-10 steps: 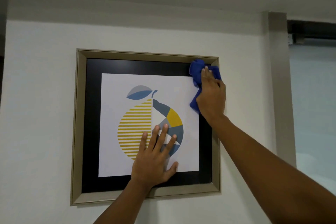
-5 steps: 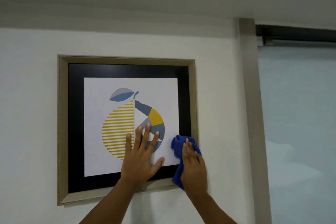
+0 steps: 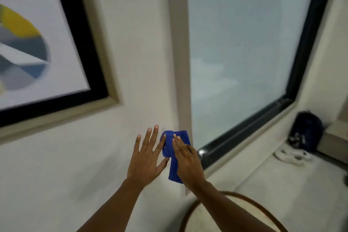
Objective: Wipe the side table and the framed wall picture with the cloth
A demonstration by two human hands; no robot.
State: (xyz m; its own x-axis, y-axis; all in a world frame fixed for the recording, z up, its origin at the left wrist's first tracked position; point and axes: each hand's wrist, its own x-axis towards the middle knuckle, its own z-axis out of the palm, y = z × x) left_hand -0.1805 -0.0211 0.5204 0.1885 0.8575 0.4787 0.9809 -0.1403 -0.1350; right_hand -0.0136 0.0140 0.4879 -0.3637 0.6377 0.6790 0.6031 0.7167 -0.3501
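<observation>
The framed wall picture (image 3: pixel 105 73), with a beige frame, black mat and a yellow-and-blue fruit print, fills the upper left, tilted in view. Both hands are below and to the right of it, off the frame, in front of the bare white wall. My right hand (image 3: pixel 188 164) holds the blue cloth (image 3: pixel 172 156), which hangs from under its fingers. My left hand (image 3: pixel 146 160) is just left of the cloth, fingers spread, its thumb and forefinger near the cloth's edge. The round side table (image 3: pixel 244 211), pale top with a brown rim, shows at the bottom under my right forearm.
A large window (image 3: pixel 244 52) with a dark frame fills the right half. A beige pillar (image 3: pixel 178 43) separates it from the wall. On the window ledge at far right sit a dark blue bag (image 3: pixel 306 130) and white coiled cable (image 3: pixel 291 154).
The view has swung down and to the right. Both hands have left the picture: the right hand with the cloth and the left hand now sit lower, beside the pillar.
</observation>
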